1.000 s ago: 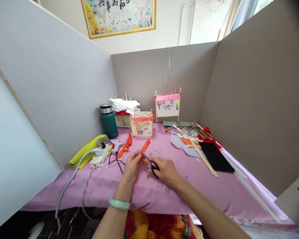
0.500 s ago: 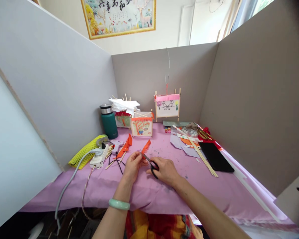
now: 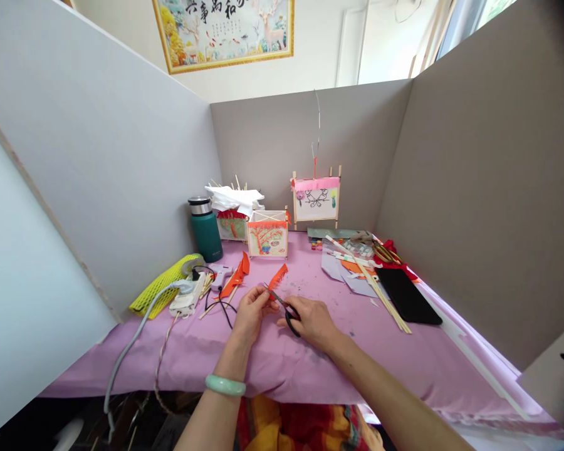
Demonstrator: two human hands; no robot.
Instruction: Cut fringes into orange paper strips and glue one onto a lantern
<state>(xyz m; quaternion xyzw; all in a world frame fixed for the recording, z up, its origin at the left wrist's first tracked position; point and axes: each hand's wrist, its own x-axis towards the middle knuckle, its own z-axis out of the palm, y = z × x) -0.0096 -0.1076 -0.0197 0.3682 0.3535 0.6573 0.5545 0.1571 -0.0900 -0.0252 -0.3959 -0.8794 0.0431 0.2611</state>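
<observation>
My left hand (image 3: 251,313) pinches the lower end of an orange paper strip (image 3: 277,276) with a fringed edge, held up over the purple tablecloth (image 3: 310,369). My right hand (image 3: 311,322) grips black-handled scissors (image 3: 284,307), whose blades point up-left into the strip just by my left fingers. A green bangle (image 3: 224,384) is on my left wrist.
More orange paper (image 3: 235,279), a glue gun (image 3: 220,272), a power strip (image 3: 187,299) and yellow netting (image 3: 162,289) lie to the left. A green flask (image 3: 205,228) and small paper lanterns (image 3: 267,236) stand at the back. Bamboo sticks (image 3: 380,291) and a black pad (image 3: 408,295) lie right. Grey partitions enclose the table.
The orange strip has tilted slightly to the right, and the scissors have shifted a little along its edge. Both hands stay in the same place.
</observation>
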